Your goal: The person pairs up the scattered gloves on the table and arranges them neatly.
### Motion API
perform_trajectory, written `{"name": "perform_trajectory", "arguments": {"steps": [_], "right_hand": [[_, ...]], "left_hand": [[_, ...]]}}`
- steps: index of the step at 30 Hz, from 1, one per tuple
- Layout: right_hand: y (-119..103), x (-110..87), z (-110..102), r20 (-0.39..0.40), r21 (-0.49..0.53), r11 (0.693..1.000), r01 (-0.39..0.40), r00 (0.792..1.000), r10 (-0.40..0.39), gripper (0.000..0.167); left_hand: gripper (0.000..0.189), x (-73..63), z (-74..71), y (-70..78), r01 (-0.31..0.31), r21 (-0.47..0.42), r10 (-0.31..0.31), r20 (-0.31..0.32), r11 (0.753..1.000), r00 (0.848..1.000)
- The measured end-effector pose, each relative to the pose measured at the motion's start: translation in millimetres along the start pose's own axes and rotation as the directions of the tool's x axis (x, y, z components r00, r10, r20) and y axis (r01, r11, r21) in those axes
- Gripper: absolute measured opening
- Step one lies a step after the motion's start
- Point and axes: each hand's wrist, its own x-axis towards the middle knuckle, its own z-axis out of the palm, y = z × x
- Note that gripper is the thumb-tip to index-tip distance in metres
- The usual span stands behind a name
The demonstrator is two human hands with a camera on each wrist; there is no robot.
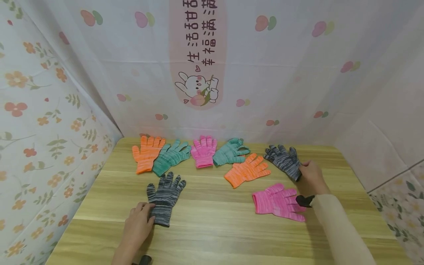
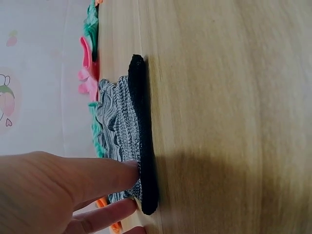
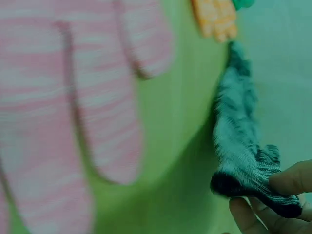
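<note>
My left hand (image 1: 137, 222) is at the left edge of a black-and-grey striped knit glove (image 1: 163, 198), close to its cuff. In the left wrist view, the thumb lies on the glove beside its black cuff (image 2: 145, 146), with the fingers at the glove's edge. Farther right, my right hand (image 1: 314, 177) pinches the cuff of a second black-and-grey glove (image 1: 284, 161). The right wrist view has that glove (image 3: 239, 131) hanging between thumb and fingers, its cuff raised. Near the right forearm, a pink glove (image 1: 276, 201) lies flat on the table, fingers pointing right.
Along the table's back lie an orange glove (image 1: 148, 152), a green glove (image 1: 170, 157), a pink glove (image 1: 203, 151) and a lighter green glove (image 1: 230, 152). Another orange glove (image 1: 246, 171) lies just in front. Patterned cloth (image 1: 281, 92) hangs behind the wooden table (image 1: 212, 235).
</note>
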Motion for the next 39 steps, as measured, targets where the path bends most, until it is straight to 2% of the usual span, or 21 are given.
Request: {"name": "perform_trajectory", "arguments": {"steps": [4,9,14,19,22,24,28,32,36,39], "right_hand": [[-22.4,1.5,-13.7,-0.013,0.06,0.998,-0.002,1.0,0.003,0.037],[-54.5,3.7,-25.5,-0.117,0.068,0.994,0.088,0.99,-0.08,0.038],[-94.4,0.0,-37.7,-0.213,0.036,0.978,0.206,0.958,-0.194,0.034],[-141.8,-12.7,-46.3,-0.218,-0.038,0.952,0.305,0.927,-0.306,0.032],[-170.7,-20.3,-44.3,-0.179,-0.088,0.919,0.384,0.901,-0.394,0.028],[-189.3,-23.5,-39.3,-0.123,-0.118,0.9,0.42,0.893,-0.433,0.028],[-228.2,-29.7,-18.8,0.019,-0.147,0.853,0.5,0.864,-0.503,0.033],[-262.4,-39.4,7.1,0.128,-0.1,0.807,0.583,0.811,-0.57,0.03],[-289.9,-46.6,33.6,0.227,-0.023,0.797,0.604,0.779,-0.584,0.029],[-308.3,-49.8,53.5,0.261,-0.029,0.789,0.613,0.767,-0.586,0.029]], "left_hand": [[0.034,-0.1,-0.9,0.5,-0.008,-0.001,0.008,-0.005,1.0,1.0],[0.034,-0.5,-0.9,0.0,-0.011,-0.006,0.011,-0.004,1.0,1.0],[0.034,-0.5,-0.3,-0.4,-0.007,-0.007,0.007,0.0,1.0,1.0],[0.034,-0.5,-0.4,0.0,-0.005,-0.009,0.005,0.007,1.0,1.0],[0.034,0.0,-0.3,0.0,0.006,-0.007,-0.006,0.015,1.0,1.0],[0.034,0.5,0.3,-0.1,0.01,-0.005,-0.01,0.015,1.0,1.0],[0.032,1.5,-0.7,-1.3,0.001,-0.007,-0.001,0.012,1.0,1.0],[0.031,3.1,-0.9,-0.8,-0.009,-0.011,0.009,0.008,1.0,1.0],[0.031,2.9,0.3,-1.1,-0.016,-0.024,0.016,-0.007,1.0,1.0],[0.03,1.7,1.3,-2.4,-0.024,-0.032,0.023,-0.022,0.999,0.999]]}}
